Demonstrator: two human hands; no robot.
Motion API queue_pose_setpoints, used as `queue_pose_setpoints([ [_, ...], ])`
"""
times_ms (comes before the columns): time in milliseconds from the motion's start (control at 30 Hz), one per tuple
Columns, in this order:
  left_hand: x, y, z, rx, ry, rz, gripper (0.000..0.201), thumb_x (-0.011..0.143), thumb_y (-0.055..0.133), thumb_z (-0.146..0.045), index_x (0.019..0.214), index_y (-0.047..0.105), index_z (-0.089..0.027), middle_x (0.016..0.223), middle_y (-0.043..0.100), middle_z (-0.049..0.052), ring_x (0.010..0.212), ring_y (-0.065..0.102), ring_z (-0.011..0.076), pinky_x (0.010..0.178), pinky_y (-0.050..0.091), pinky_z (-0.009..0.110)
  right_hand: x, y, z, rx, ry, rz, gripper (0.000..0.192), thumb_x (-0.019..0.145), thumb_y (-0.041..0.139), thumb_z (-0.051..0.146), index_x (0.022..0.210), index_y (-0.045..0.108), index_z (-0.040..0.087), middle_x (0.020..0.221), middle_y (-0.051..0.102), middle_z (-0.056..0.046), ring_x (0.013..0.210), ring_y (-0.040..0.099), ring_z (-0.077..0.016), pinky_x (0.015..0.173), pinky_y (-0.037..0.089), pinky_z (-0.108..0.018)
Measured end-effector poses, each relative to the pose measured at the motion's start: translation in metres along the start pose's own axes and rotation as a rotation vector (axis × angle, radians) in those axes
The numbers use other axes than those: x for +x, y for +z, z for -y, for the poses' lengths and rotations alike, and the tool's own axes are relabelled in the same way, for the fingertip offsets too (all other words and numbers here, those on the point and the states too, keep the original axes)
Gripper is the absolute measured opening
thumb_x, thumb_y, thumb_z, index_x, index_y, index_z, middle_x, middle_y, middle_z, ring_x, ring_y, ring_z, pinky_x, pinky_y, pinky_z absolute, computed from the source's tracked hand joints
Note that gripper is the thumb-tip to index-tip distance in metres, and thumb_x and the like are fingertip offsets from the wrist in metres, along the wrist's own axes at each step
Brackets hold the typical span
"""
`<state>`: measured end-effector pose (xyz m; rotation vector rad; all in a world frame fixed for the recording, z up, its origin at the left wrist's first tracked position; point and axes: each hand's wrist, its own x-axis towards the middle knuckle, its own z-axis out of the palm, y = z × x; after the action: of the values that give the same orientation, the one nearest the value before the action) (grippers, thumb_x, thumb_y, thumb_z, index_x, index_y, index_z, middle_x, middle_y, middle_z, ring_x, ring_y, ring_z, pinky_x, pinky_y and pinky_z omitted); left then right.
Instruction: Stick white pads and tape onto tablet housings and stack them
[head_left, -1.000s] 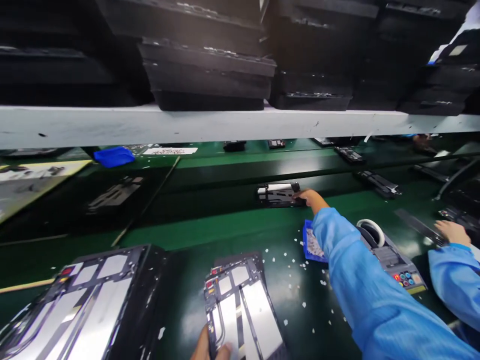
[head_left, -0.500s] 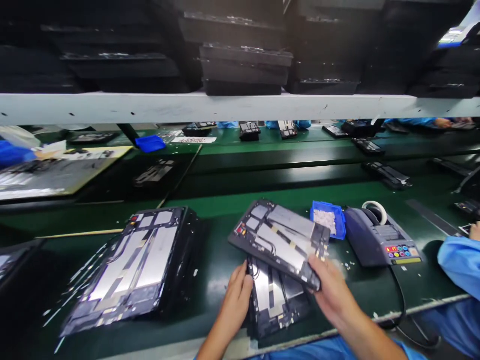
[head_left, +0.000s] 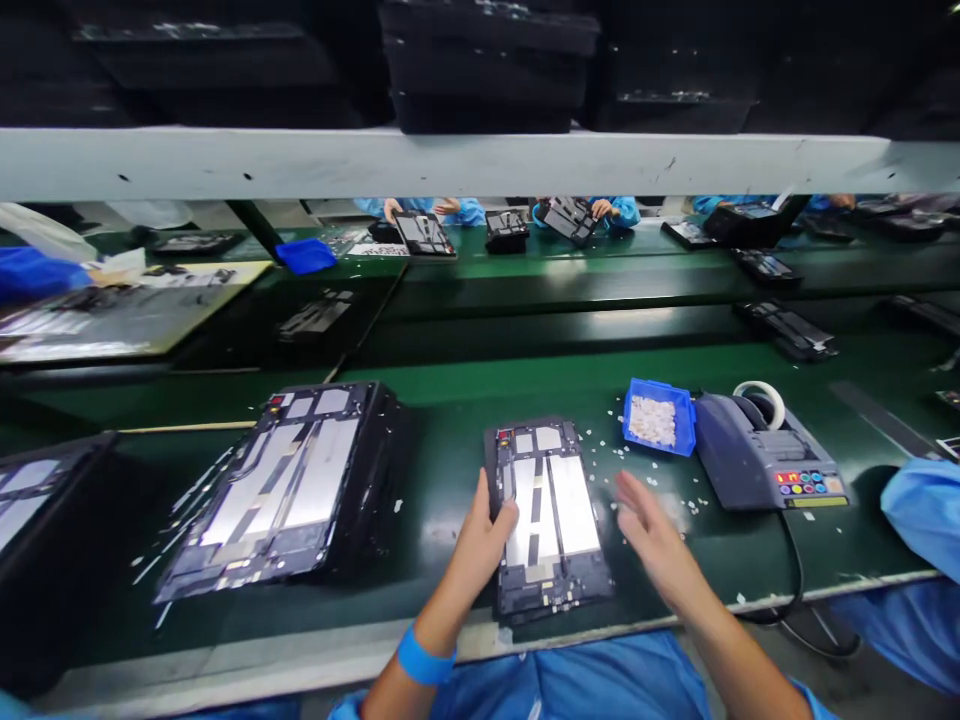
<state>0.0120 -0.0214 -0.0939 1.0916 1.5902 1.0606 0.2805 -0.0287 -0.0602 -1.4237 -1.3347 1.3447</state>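
- Tablet frame lay flat on green surface; second frame, held half a second before, gone from view.
- Left hand gripped its left edge.
- Right hand hovered spread, empty.
- No writing legible.

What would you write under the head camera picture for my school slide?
Left hand holds an opened tablet on a green bench; right hand hovers open beside it, near a blue tray and tape dispenser.
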Motion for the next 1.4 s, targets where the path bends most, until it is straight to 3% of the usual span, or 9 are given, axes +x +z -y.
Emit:
queue_pose_setpoints([
  [100,-0.013,0.004,-0.002,-0.096,-0.027,0.022,0.103,0.088,0.063,-0.045,0.168,0.006,-0.016,0.173,0.024,0.014,0.159,0.026,0.0312,0.130,0.023,0.045,0.012,0.029,-0.021,0.043,-0.021,0.081,0.100,0.087,0.054,0.082,0.166,0.028,0.027,0.171,0.029,-0.012,0.157,0.028,-0.0312,0.129,0.021,-0.052],
  [267,-0.050,-0.001,0.002,-0.094,-0.036,0.196,0.093,0.094,0.060,-0.045,0.169,0.010,-0.023,0.175,0.020,0.007,0.161,0.018,0.0290,0.132,0.017,0.044,-0.049,0.039,-0.049,0.007,-0.117,0.220,0.093,0.098,0.054,0.065,0.170,0.006,0.030,0.176,0.012,-0.005,0.162,0.013,-0.0304,0.130,0.020,-0.050],
  [433,-0.066,-0.002,0.016,0.094,0.057,0.158,0.077,0.098,0.057,-0.041,0.166,0.026,-0.025,0.170,0.034,0.011,0.156,0.034,0.0321,0.127,0.031,0.049,-0.066,0.019,-0.064,-0.119,-0.103,0.114,0.087,0.099,0.055,0.060,0.169,0.014,0.029,0.173,0.023,-0.009,0.159,0.022,-0.0344,0.129,0.021,-0.056],
  [600,-0.008,-0.022,-0.029,0.566,0.388,-0.086,0.048,0.099,0.052,-0.025,0.146,0.059,-0.023,0.134,0.064,0.015,0.120,0.063,0.0289,0.105,0.052,0.048,-0.038,0.012,-0.060,-0.151,-0.061,0.117,0.082,0.097,0.059,0.056,0.166,0.028,0.026,0.168,0.034,-0.014,0.156,0.031,-0.0342,0.128,0.023,-0.058],
  [733,0.036,-0.023,-0.076,0.987,0.715,0.147,0.048,0.097,0.049,-0.010,0.135,0.069,-0.033,0.122,0.067,0.011,0.105,0.063,0.0267,0.090,0.054,0.042,-0.023,0.004,-0.043,-0.151,-0.078,0.069,0.073,0.096,0.061,0.052,0.160,0.039,0.026,0.168,0.035,-0.015,0.154,0.035,-0.0336,0.122,0.036,-0.058],
  [900,0.047,-0.020,-0.087,1.248,0.866,0.243,0.036,0.094,0.056,-0.009,0.118,0.074,-0.029,0.137,0.062,0.015,0.118,0.058,0.0334,0.090,0.053,0.047,-0.013,-0.009,-0.011,-0.157,-0.163,-0.021,0.052,0.095,0.062,0.042,0.144,0.058,0.026,0.161,0.043,-0.013,0.145,0.046,-0.0303,0.109,0.051,-0.046],
  [1033,0.040,-0.031,-0.078,1.225,0.980,0.111,0.026,0.092,0.057,-0.006,0.099,0.074,-0.023,0.126,0.068,0.013,0.110,0.061,0.0305,0.087,0.052,0.042,0.007,0.001,0.020,-0.120,-0.189,-0.073,0.036,0.094,0.060,0.032,0.129,0.068,0.024,0.130,0.067,-0.011,0.114,0.065,-0.0238,0.097,0.055,-0.039],
  [1200,0.033,-0.032,-0.067,1.023,1.132,-0.040,0.022,0.095,0.058,-0.011,0.091,0.075,-0.024,0.110,0.072,0.009,0.099,0.063,0.0251,0.084,0.051,0.037,0.063,0.051,0.051,-0.033,-0.164,0.256,0.026,0.091,0.060,0.023,0.113,0.073,0.021,0.104,0.076,-0.006,0.086,0.069,-0.0172,0.079,0.055,-0.031],
  [1400,0.018,-0.022,-0.056,0.662,0.819,-0.075,0.017,0.094,0.058,-0.017,0.095,0.074,-0.024,0.110,0.073,0.008,0.099,0.066,0.0215,0.088,0.054,0.035,0.093,0.084,0.057,-0.041,-0.103,0.338,0.008,0.086,0.063,0.018,0.086,0.071,0.016,0.081,0.074,0.000,0.071,0.064,-0.0129,0.065,0.046,-0.023],
])
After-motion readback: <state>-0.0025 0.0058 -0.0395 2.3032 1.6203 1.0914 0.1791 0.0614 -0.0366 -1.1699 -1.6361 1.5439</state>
